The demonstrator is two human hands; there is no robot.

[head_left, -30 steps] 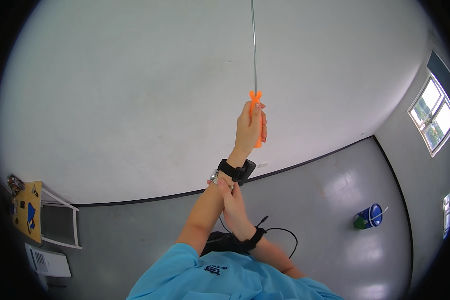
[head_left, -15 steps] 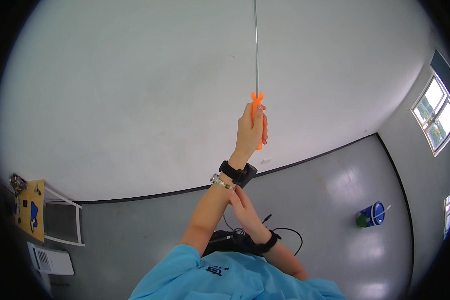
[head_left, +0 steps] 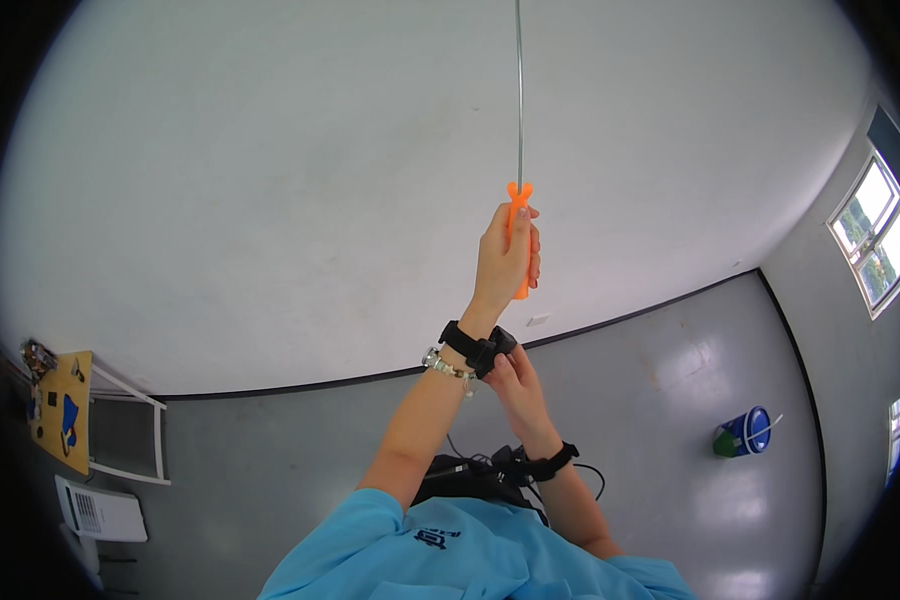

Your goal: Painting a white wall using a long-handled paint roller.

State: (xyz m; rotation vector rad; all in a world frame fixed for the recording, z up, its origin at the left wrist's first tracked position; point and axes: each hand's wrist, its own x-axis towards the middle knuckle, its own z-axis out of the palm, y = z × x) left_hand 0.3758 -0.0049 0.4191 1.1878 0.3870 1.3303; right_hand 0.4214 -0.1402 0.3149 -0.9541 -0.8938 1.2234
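My left hand point(head_left: 503, 250) is wrapped around an orange handle point(head_left: 521, 280), raised in front of the white wall. From the handle's forked top a long thin metal rod point(head_left: 520, 100) runs straight up and out of the picture, so its far end is hidden. On my left wrist sit a strap with a small black box point(head_left: 499, 346) and, below it, a light bracelet point(head_left: 447, 368). The fingers of my right hand point(head_left: 520, 395) are closed against the black box at its lower right side. A black band point(head_left: 552, 466) circles my right wrist.
A white wall point(head_left: 270, 200) fills the space ahead above a grey floor point(head_left: 620, 400). A blue bucket point(head_left: 758, 428) with a white handle stands at the right. At the left are a yellow-topped table point(head_left: 75, 430) and a white chair point(head_left: 108, 508). Black cables point(head_left: 592, 478) hang near my waist.
My right hand has moved up and right, from beside the bracelet to the black box on my left wrist. The orange handle stays in my left hand, nearly unmoved.
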